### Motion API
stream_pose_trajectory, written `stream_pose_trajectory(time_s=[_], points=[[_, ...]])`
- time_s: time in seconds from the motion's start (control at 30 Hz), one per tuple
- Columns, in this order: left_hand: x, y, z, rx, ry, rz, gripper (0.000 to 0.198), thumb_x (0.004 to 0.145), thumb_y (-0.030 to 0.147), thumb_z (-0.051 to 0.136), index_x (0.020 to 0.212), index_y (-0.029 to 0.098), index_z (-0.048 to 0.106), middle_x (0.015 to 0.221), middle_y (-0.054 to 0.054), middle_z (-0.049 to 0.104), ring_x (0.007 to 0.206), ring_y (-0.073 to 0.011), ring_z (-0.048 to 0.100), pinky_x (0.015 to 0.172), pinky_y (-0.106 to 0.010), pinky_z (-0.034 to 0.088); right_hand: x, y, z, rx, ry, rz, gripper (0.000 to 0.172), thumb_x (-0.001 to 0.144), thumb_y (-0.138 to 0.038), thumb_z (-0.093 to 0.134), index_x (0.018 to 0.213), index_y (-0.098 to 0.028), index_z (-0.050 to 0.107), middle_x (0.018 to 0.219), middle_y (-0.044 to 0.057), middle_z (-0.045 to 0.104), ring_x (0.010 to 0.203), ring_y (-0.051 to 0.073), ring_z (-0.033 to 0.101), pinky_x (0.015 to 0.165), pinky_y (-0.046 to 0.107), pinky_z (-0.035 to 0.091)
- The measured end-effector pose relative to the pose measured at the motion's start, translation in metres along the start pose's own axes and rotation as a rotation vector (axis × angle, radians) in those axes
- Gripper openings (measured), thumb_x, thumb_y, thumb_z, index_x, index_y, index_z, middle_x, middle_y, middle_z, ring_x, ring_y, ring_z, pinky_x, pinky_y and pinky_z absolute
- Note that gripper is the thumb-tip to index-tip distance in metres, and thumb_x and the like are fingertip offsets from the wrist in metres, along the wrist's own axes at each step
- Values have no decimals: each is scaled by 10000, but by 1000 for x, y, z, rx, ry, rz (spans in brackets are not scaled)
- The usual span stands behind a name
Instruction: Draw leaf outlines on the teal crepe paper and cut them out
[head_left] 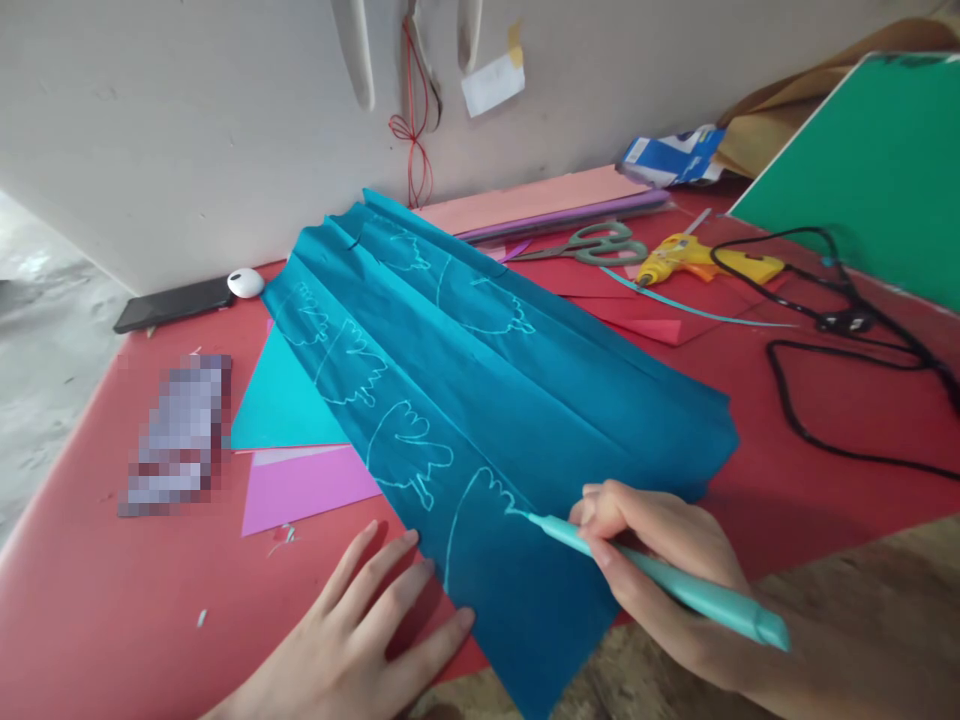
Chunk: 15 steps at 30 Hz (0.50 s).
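A long sheet of dark teal folded paper (525, 390) lies across the table, its near corner hanging over the front edge. Several light outlines that look like birds are drawn along its left strip and upper part. My right hand (667, 580) is closed around a turquoise marker (697, 592), whose tip touches the paper at the end of a partly drawn outline. My left hand (367, 630) lies with fingers spread on the red surface, fingertips at the paper's left edge. Turquoise paper (281, 395) and pink-purple paper (307, 488) stick out from under the sheet.
Scissors (600, 243), a yellow glue gun (701, 262) and a looping black cable (795, 430) occupy the right side of the red table (97, 600). A green board (870, 170) leans behind. At left are a blurred phone-like object (180, 430), a black box (176, 303) and a white mouse-like object (245, 283).
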<state>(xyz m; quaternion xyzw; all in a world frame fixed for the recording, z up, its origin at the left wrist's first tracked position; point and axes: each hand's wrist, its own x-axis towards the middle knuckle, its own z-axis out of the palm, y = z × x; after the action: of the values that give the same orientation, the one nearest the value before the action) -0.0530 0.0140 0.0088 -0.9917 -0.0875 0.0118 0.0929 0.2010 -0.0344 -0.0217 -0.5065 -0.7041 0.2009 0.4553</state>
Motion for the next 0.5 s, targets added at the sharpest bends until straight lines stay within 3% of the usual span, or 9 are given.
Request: stream_pose_trajectory(time_s=[0.17,0.5], points=[[-1,-1,1,-30,-2,-2,476,912,471,425,1350,285,425,1202,-47,600,1152,-305,523,877,-470,514,-2,-1,-3,-43,12,-13,177,803,-91,402,716,-243,373,497,-42,506,514,150,618,366,207,357],[-2,0,4,-63,4,-14,499,887,463,478,1350,283,424,1201,-49,591,1169,-306,496,896,-478,501,-4,-1,-3,-96,27,-51,179,777,-75,398,716,-243,383,515,-27,533,539,171,625,383,233,362]])
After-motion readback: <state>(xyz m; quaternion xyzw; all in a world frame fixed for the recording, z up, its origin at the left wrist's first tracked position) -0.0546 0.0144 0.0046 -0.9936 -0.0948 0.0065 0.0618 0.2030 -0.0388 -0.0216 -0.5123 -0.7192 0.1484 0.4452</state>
